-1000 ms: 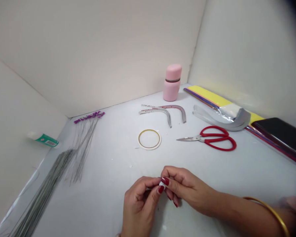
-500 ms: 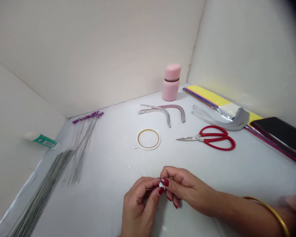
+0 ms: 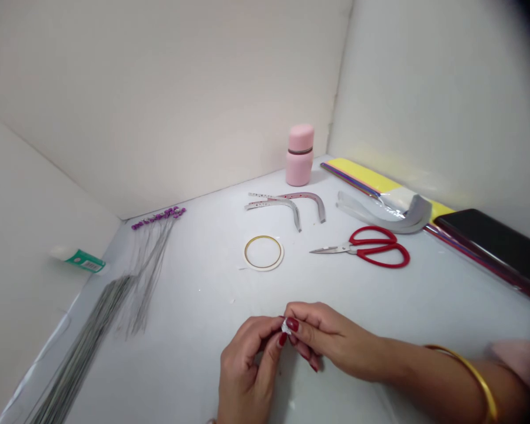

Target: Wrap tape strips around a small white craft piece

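Between my fingertips is a small crumpled whitish-silver piece (image 3: 285, 327); its exact kind is too small to make out. My left hand (image 3: 249, 359) pinches it from the left with thumb and forefinger. From the right, my right hand (image 3: 324, 335) presses its thumb on the same piece, its other fingers curled below. Ahead of the hands lies a thin roll of white tape (image 3: 283, 257) with a short loose end. To its right rest scissors (image 3: 355, 249) with red handles, blades pointing left.
Purple-tipped wire stems (image 3: 159, 218) and a bundle of grey-green wires (image 3: 86, 341) lie left, near a green-labelled glue tube (image 3: 85, 260). Behind are bent strips (image 3: 291, 203) and a pink flask (image 3: 300, 156). A clear curled strip (image 3: 393, 224), coloured sheets (image 3: 362, 175) and black phone (image 3: 490, 241) lie right.
The camera view has shifted slightly. Both hands stay together on the small piece, and a little more of it shows between the fingertips.
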Motion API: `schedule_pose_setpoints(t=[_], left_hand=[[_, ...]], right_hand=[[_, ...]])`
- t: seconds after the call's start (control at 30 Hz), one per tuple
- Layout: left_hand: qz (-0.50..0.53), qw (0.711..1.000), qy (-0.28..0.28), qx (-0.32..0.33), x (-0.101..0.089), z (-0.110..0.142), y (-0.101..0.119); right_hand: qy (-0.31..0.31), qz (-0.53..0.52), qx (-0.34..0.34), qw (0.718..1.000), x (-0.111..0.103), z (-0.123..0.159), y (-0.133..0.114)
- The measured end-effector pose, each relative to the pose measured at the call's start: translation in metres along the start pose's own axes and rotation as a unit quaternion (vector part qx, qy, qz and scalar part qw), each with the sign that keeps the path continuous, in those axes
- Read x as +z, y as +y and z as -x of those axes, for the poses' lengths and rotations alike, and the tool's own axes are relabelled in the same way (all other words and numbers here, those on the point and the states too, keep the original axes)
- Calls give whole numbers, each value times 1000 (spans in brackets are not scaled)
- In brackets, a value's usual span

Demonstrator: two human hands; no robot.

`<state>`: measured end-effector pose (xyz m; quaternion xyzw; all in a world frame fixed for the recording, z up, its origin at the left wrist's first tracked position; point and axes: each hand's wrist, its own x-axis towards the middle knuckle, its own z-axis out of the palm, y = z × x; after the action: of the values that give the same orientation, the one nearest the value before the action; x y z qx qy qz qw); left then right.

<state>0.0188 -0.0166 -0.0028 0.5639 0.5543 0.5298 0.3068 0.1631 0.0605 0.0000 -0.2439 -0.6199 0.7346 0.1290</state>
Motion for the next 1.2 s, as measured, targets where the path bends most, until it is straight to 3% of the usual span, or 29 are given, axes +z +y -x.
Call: schedule_pose_setpoints(t=[0.17, 0.43, 0.8, 1.2], left_hand=[[-42, 999, 5, 23, 1, 3, 1], [66, 990, -46, -120, 0, 2, -3], [49, 997, 60, -14, 7, 9, -12], [52, 995, 79, -43, 11, 9, -9]], right_hand=[[-9, -16, -16, 1000, -2, 0, -1], [-52, -57, 27, 997, -8, 1, -3], [-3, -47, -32, 998, -2, 2, -1], [11, -25, -27, 999, -2, 2, -3]])
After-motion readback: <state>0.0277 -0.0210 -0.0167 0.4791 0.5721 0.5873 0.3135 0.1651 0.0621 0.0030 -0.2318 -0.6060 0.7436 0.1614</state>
